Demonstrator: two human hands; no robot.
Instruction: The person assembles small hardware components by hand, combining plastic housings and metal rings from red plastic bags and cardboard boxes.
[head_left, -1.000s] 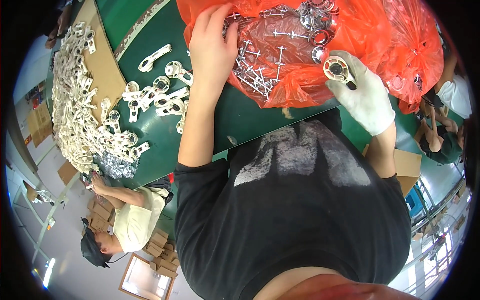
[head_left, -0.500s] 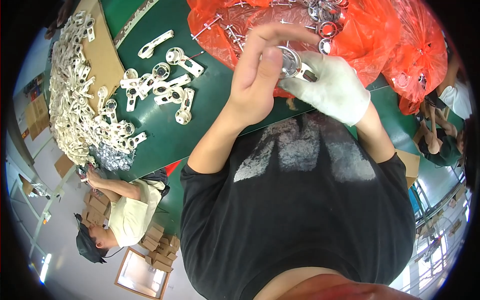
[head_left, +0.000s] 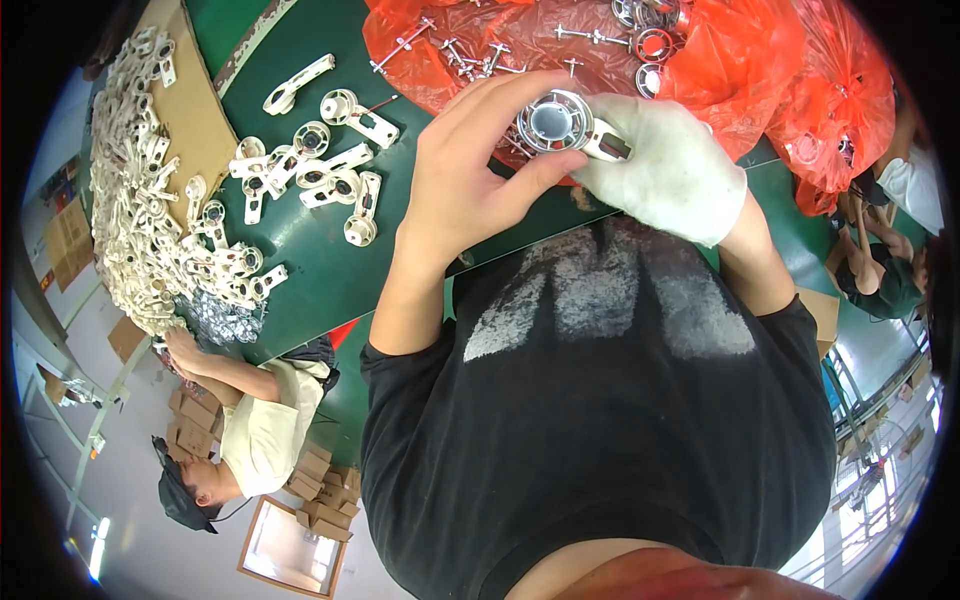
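Between my hands is a white plastic part shaped like a small handheld fan [head_left: 556, 122], with a round silver cage at one end and a slotted body at the other. My bare left hand [head_left: 470, 165] curls round the silver cage, thumb below and fingers above. My right hand [head_left: 665, 165], in a white glove, grips the slotted body, and its fingertips are partly hidden. To the left, several similar white fan-shaped parts [head_left: 360, 208] lie loose on the green table [head_left: 330, 265]. Beyond my hands, a red plastic bag [head_left: 730, 90] lies spread out with silver parts on it.
A large heap of white parts [head_left: 135, 215] covers the table's left end beside a cardboard sheet [head_left: 208, 125]. Clear-wrapped pieces [head_left: 225, 318] lie near it. A co-worker in a pale shirt [head_left: 262, 425] reaches to the heap. Another person [head_left: 890, 280] is at the right.
My left hand has swung down and left, and its fingers now wrap the silver cage, which faces up more fully. My right hand keeps its grip on the slotted body.
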